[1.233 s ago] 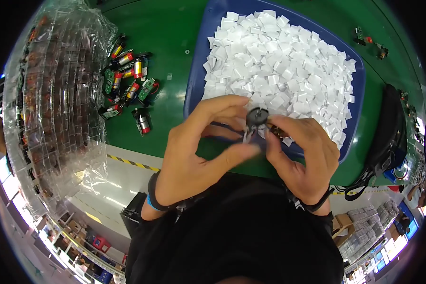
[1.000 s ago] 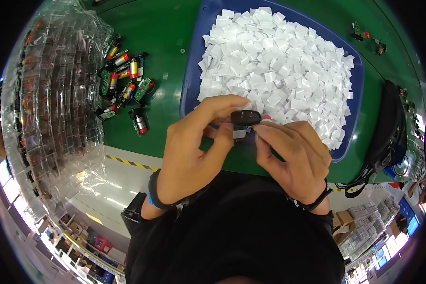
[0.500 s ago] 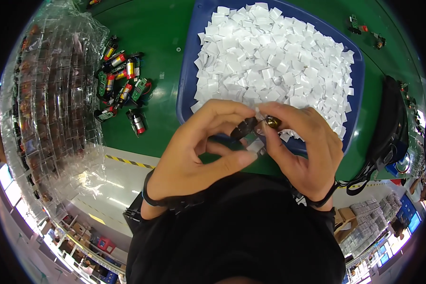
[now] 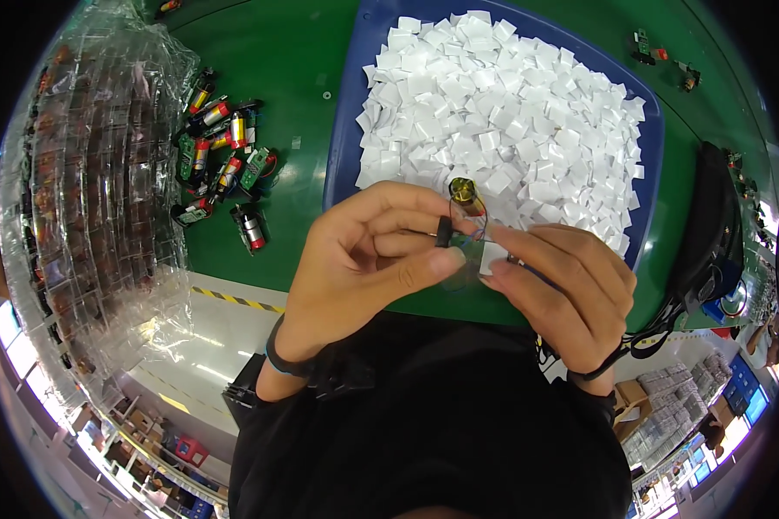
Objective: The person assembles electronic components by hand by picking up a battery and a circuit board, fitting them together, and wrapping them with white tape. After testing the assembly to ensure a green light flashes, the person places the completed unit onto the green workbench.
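My left hand (image 4: 363,259) is closed in a pinch on a small wired electronic assembly. A black part (image 4: 444,232) of it sits between thumb and fingers. Past the fingertips, a cylinder with a yellowish end (image 4: 464,192) sticks up, with thin wires (image 4: 483,223) running down from it. My right hand (image 4: 571,277) pinches a small white square piece (image 4: 491,258) beside the wires, close to the left fingertips. Behind both hands lies a heap of white square pieces (image 4: 502,112) in a blue tray (image 4: 341,147).
Several similar assemblies with red-and-yellow cylinders (image 4: 238,130) and green boards (image 4: 256,168) lie on the green table (image 4: 294,233). Stacked clear plastic trays (image 4: 95,173) stand at the left. A black bag (image 4: 710,225) lies at the right; loose parts (image 4: 642,48) sit at the far right.
The assembly has turned, so its cylinder now points up and away. My right fingers have left the cylinder, moved slightly right and down, and now pinch a white square piece.
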Demonstrator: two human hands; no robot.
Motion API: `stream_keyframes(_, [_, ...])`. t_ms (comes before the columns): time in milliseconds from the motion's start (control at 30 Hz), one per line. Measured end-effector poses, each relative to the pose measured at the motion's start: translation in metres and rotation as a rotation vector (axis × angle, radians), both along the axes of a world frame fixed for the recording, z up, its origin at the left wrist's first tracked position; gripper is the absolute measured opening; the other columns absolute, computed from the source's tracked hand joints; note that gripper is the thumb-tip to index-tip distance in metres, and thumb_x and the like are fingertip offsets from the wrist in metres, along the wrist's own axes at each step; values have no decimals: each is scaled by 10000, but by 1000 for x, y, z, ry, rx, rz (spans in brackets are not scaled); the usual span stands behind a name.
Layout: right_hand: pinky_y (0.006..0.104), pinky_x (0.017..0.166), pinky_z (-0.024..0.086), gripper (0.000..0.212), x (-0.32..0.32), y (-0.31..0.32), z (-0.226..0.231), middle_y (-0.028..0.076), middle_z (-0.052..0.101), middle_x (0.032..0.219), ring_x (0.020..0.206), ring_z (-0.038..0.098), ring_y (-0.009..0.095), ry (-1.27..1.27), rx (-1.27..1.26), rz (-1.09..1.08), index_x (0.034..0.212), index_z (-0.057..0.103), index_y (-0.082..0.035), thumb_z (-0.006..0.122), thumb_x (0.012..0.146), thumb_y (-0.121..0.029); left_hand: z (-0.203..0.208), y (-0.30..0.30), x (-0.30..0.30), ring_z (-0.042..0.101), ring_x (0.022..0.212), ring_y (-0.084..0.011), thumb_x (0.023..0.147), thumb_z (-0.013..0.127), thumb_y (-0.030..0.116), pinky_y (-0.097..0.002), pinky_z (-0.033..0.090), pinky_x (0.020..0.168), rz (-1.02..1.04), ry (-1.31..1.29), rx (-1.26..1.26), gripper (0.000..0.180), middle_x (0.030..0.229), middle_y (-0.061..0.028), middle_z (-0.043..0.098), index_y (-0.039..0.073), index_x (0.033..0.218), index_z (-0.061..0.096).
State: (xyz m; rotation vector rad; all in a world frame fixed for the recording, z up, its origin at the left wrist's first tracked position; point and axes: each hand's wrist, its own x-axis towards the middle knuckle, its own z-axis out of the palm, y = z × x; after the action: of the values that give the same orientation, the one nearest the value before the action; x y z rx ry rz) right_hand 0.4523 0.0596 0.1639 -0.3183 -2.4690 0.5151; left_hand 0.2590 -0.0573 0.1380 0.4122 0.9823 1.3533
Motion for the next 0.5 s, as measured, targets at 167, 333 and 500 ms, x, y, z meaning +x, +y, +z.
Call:
stream_keyframes(167, [335,663,573,293,-1,-1,-7,100,743,932,820,713,284,-85,-51,-102,970,670,-12,825,722,4,6,-3,5,728,927,-145,875,789,3,-257,571,812,-42,458,-35,351,1131,-121,727,-2,1180,614])
stream_keyframes(333, [292,623,544,227,-5,1,0,90,728,865,772,716,236,-129,-322,-168,952,654,-11,796,780,26,16,-3,6,713,994,-160,868,774,-10,-263,566,798,-89,595,-30,400,1130,-134,721,-38,1209,567])
stream_keyframes(500, [262,642,525,155,-12,9,-1,90,703,834,744,701,172,-221,-398,-471,1027,659,2,718,888,36,10,-2,12,688,884,-136,880,763,-4,-261,560,783,-43,709,85,341,1127,-120,710,-25,1175,592])
